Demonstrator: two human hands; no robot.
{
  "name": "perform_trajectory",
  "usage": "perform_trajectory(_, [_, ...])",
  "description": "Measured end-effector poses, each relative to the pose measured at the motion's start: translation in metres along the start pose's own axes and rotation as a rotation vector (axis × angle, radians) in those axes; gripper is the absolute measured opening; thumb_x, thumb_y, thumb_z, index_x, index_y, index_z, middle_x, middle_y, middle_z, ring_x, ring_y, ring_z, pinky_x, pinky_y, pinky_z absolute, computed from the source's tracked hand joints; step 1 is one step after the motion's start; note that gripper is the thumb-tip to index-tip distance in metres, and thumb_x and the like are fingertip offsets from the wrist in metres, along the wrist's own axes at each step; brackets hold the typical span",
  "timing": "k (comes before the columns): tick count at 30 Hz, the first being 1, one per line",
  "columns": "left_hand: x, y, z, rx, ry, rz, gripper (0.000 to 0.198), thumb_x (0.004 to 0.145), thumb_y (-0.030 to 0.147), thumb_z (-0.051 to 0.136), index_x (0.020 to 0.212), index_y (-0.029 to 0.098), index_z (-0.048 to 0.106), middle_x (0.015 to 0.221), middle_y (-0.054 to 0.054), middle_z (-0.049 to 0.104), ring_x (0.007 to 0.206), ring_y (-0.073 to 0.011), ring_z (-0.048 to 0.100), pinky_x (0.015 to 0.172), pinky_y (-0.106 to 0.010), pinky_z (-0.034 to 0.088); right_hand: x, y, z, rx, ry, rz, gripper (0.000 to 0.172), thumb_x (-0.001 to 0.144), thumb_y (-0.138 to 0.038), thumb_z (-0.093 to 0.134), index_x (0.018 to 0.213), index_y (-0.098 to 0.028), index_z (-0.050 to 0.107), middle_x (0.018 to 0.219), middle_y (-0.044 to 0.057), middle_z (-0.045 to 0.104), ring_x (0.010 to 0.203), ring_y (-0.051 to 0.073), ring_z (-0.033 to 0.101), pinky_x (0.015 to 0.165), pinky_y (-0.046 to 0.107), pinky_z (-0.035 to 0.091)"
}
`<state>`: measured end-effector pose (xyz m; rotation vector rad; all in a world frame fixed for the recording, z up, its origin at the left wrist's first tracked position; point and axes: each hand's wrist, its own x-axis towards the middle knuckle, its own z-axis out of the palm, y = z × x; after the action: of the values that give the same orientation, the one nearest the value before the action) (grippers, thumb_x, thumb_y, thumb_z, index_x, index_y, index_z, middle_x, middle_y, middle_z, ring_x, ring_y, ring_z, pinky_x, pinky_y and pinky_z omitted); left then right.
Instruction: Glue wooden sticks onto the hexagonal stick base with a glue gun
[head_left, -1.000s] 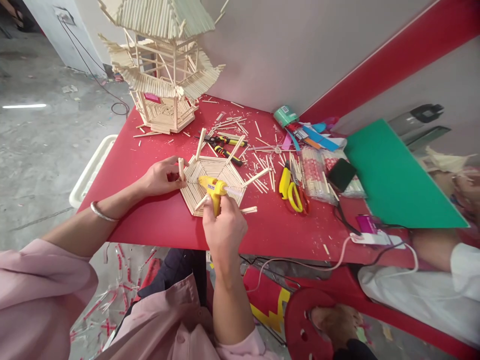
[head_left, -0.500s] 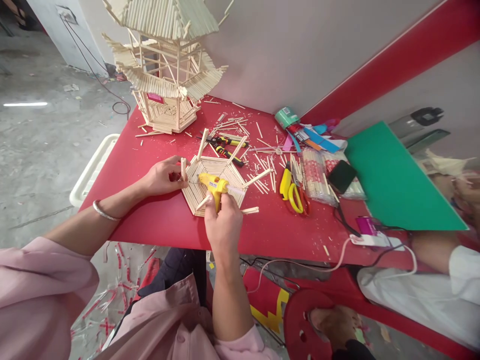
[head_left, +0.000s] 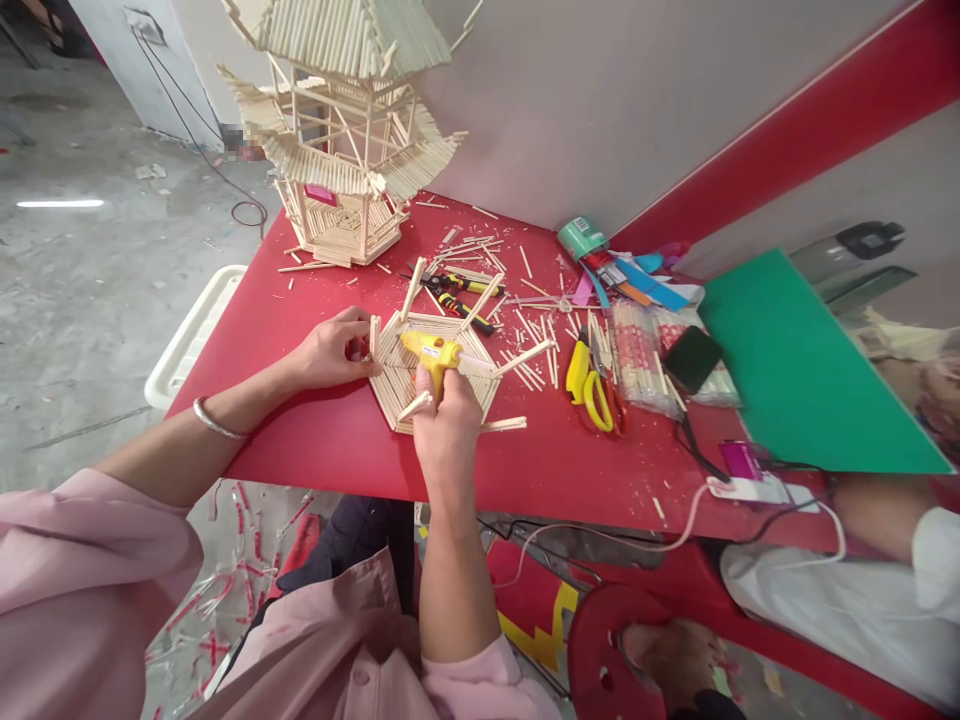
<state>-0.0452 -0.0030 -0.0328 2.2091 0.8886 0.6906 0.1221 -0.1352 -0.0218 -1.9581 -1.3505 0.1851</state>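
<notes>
My right hand (head_left: 448,425) is closed around the handle of a yellow hot glue gun (head_left: 433,352), with a clear glue stick in its back end. The gun's nozzle points left, above an octagon-like base (head_left: 391,392) made of wooden sticks. Short stick posts stand out from the base's corners. At its left corner, the fingers of my left hand (head_left: 334,352) are closed on an upright stick post (head_left: 375,338). My right hand and the gun cover part of the base.
A tall stick pagoda (head_left: 352,180) stands behind on the red table (head_left: 300,440). Pliers (head_left: 461,300), loose sticks, yellow-handled scissors (head_left: 592,385), bagged sticks (head_left: 637,350) and a green board (head_left: 810,370) lie around. A power strip (head_left: 765,490) sits near another person's arm (head_left: 877,515).
The glue gun has shifted slightly away from me over the base. My left hand keeps its place at the post. The whole view has moved a little.
</notes>
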Motion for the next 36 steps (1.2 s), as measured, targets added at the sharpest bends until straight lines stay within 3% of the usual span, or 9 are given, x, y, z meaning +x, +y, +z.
perform_trajectory(9, [0.0,-0.008,0.005,-0.012,-0.015,-0.009,0.03,0.071,0.043,0.076,0.073,0.015,0.063,0.104,-0.006,0.063,0.06,-0.0073,0.051,0.06,-0.025,0.048,0.023,0.002,0.011,-0.001,0.07,-0.014,0.041,0.1,-0.051,0.042,0.094,-0.018,0.065,0.085,0.009,0.068,0.079,0.021,0.061,0.072,0.031,0.045])
perform_trajectory(14, [0.0,-0.008,0.004,-0.027,-0.032,-0.006,0.031,0.071,0.044,0.075,0.076,0.015,0.065,0.108,-0.007,0.063,0.061,-0.007,0.052,0.06,-0.024,0.049,0.017,0.002,0.008,0.043,-0.008,0.02,0.044,0.1,-0.054,0.042,0.085,-0.019,0.063,0.078,0.006,0.065,0.071,0.018,0.058,0.068,0.03,0.042])
perform_trajectory(22, [0.0,-0.007,0.002,-0.031,-0.033,0.001,0.03,0.07,0.043,0.076,0.077,0.016,0.068,0.109,-0.007,0.065,0.061,-0.0069,0.053,0.061,-0.025,0.05,0.024,0.0,0.01,0.054,-0.013,0.035,0.041,0.098,-0.053,0.045,0.086,-0.019,0.064,0.079,0.006,0.066,0.073,0.019,0.059,0.067,0.03,0.041])
perform_trajectory(28, [0.004,-0.011,-0.008,-0.106,-0.144,0.002,0.035,0.066,0.044,0.081,0.083,0.015,0.069,0.112,-0.009,0.065,0.063,-0.0076,0.055,0.06,-0.024,0.05,0.006,-0.004,-0.01,0.139,-0.168,0.1,0.042,0.1,-0.053,0.043,0.084,-0.02,0.065,0.081,0.005,0.07,0.073,0.018,0.061,0.067,0.028,0.041])
perform_trajectory(31, [0.006,-0.013,-0.01,-0.124,-0.161,-0.016,0.04,0.064,0.045,0.083,0.087,0.015,0.069,0.111,-0.009,0.065,0.062,-0.0072,0.055,0.058,-0.023,0.049,-0.003,-0.007,-0.024,0.048,-0.235,0.047,0.037,0.101,-0.045,0.044,0.087,-0.019,0.066,0.081,0.006,0.07,0.073,0.019,0.062,0.066,0.029,0.039])
perform_trajectory(36, [0.006,-0.015,-0.01,-0.138,-0.164,-0.014,0.048,0.062,0.046,0.084,0.097,0.017,0.068,0.111,-0.008,0.066,0.062,-0.0078,0.056,0.057,-0.023,0.05,-0.014,-0.009,-0.042,-0.109,-0.238,-0.026,0.036,0.103,-0.04,0.042,0.09,-0.017,0.066,0.083,0.009,0.071,0.074,0.021,0.062,0.065,0.031,0.036])
